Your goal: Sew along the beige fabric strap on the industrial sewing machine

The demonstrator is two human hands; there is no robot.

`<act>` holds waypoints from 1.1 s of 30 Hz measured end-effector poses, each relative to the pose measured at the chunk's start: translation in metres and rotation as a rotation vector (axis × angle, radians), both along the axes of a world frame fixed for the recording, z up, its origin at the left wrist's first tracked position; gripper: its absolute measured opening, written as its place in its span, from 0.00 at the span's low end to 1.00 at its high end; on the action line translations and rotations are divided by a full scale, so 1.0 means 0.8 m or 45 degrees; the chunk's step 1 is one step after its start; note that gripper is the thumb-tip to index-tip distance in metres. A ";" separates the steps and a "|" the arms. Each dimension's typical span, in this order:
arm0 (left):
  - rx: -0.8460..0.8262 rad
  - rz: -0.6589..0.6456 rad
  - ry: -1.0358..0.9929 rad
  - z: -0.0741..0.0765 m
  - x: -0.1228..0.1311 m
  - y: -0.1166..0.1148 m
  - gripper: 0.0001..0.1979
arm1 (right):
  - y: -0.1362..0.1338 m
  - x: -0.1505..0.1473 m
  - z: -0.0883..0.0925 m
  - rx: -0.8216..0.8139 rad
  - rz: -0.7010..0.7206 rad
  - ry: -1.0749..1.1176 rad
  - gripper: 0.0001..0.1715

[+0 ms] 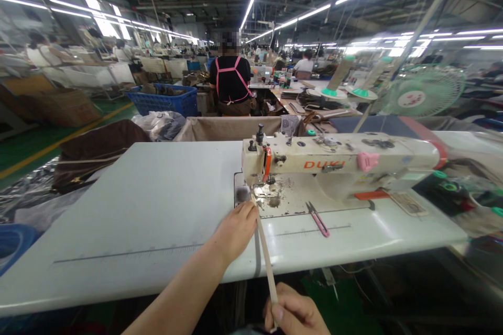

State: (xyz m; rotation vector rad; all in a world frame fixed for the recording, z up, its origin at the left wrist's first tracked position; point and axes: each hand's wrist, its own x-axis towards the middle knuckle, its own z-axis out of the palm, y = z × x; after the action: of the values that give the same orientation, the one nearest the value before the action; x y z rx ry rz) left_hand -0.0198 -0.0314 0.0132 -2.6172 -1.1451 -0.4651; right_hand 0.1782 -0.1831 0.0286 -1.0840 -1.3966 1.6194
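Pale strip (265,251) drawn between two hands, lower centre of the frame, at a sewing machine (334,159).
The right hand (296,310) pinches its lower part; the left hand (239,227) lies fingers together by its upper end, pinching or merely pressing, I cannot tell. Best, I judge: light, even tension, strip straight, fingertips clear of the needle.

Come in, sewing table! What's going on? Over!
Left hand at strip, by machine. Right hand pinching strip lower down. Snips off right, clear of strip.
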 end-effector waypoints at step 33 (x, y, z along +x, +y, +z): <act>-0.088 -0.011 -0.063 -0.006 -0.004 0.001 0.11 | -0.003 -0.011 -0.008 -0.319 -0.196 0.087 0.35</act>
State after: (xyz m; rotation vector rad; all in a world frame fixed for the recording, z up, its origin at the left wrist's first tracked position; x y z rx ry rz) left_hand -0.0227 -0.0309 0.0083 -2.6841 -1.1861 -0.5032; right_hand 0.1697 -0.1856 0.0222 -1.2345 -1.0585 1.7320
